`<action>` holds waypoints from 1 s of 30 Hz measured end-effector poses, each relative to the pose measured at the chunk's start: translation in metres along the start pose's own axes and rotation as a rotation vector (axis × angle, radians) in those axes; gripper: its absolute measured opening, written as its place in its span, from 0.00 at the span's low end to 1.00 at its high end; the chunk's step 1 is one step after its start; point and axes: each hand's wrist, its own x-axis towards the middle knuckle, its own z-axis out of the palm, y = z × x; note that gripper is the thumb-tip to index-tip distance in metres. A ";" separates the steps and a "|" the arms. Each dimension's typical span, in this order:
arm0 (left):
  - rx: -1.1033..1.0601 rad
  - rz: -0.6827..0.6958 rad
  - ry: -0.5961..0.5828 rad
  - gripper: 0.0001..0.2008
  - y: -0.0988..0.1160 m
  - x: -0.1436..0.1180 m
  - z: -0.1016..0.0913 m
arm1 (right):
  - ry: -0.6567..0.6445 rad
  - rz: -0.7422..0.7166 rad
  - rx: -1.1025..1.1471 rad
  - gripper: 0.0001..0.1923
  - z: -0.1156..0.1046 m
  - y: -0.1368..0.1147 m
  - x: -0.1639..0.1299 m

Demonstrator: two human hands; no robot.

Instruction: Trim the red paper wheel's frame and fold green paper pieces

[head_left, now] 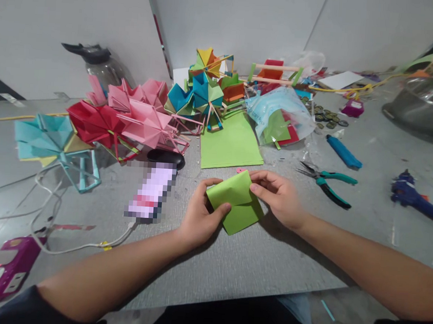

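Head view: the left hand (198, 214) and the right hand (278, 197) both grip a folded lime-green square of paper (236, 202), which lies on the grey tabletop (254, 262) directly before the person. Left fingers are curled round the paper's left edge, the thumb pressed on top of the raised flap. Right fingers are closed in a pinch on the paper's upper right corner. The flap is lifted; the lower layer rests flat on the tabletop.

Just beyond the folded paper lies a flat lime-green paper sheet (230, 143). Left of the folded paper sits a pixelated phone (150, 192) with a white cable (83, 244) attached. Right of it, near but apart, lie teal-handled pliers (327, 181); further right, a blue lighter (343, 152) and a dark blue glue gun (415, 198). Behind the flat sheet stand multicoloured folded paper pinwheel models (204, 90), with pink and red ones (131, 117) to their left. A clear plastic bag of coloured paper (280, 117) lies beyond the folded paper, to the right.
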 end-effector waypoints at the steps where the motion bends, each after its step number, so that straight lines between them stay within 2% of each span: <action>1: 0.021 0.011 0.001 0.25 -0.001 0.000 0.000 | -0.006 -0.010 -0.005 0.14 0.000 0.000 0.000; 4: 0.098 0.018 -0.043 0.25 -0.005 -0.001 -0.002 | -0.010 -0.034 -0.018 0.14 0.001 -0.001 -0.001; 9: 0.179 -0.002 -0.116 0.24 -0.007 -0.001 -0.004 | 0.006 0.029 0.052 0.14 0.001 0.000 0.002; 12: 0.198 0.004 -0.111 0.23 -0.006 0.000 -0.004 | 0.022 0.049 0.089 0.15 -0.001 0.002 0.003; 22: 0.170 -0.007 -0.092 0.24 -0.004 -0.002 -0.002 | -0.002 0.011 -0.073 0.14 -0.002 0.001 0.001; 24: 0.190 0.066 -0.073 0.27 -0.006 -0.003 -0.004 | 0.008 0.013 -0.089 0.14 0.000 0.001 0.003; 27: 0.317 0.334 0.003 0.28 0.000 -0.004 -0.011 | -0.023 0.062 -0.087 0.16 0.000 -0.001 0.007; 29: 0.411 0.493 -0.009 0.22 0.013 -0.003 -0.014 | -0.149 0.134 -0.070 0.16 0.001 -0.005 0.006; 30: 0.444 0.536 -0.058 0.18 0.022 -0.003 -0.013 | -0.258 0.166 -0.066 0.15 0.002 -0.007 0.004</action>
